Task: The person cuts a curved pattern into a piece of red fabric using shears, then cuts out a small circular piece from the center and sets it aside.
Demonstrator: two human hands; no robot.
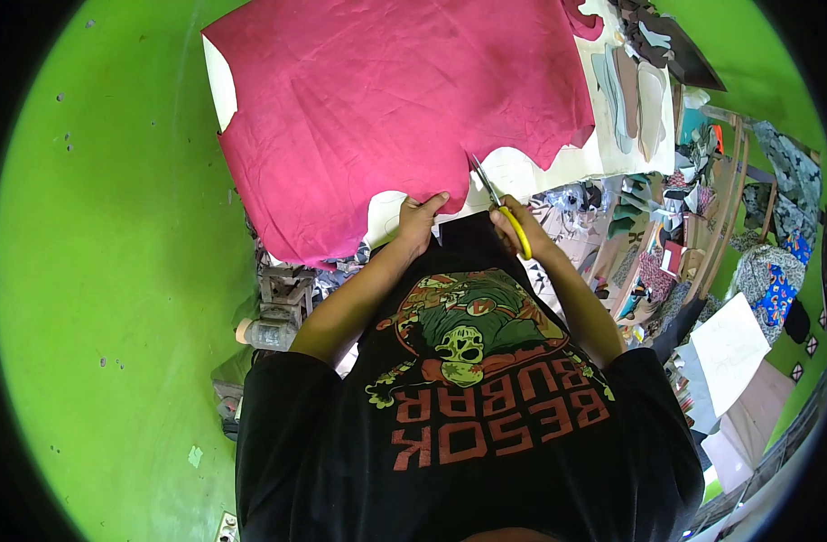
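Magenta sheet (386, 108) spread over the pale worktop (612, 149), near edge wavy. Looks soft, light and limp (leather or cloth, cannot tell); best held close beside the cut. Left hand (420, 221) pinches that near edge, thumb on top. Right hand (522, 230) has fingers curled through the yellow loops of the scissors (487, 185), blades at the edge.

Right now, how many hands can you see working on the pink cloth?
2. The left hand grips the near edge of the pink cloth, thumb on top. The right hand, just beside it, holds yellow-handled scissors with blades at that edge. No other hands show.
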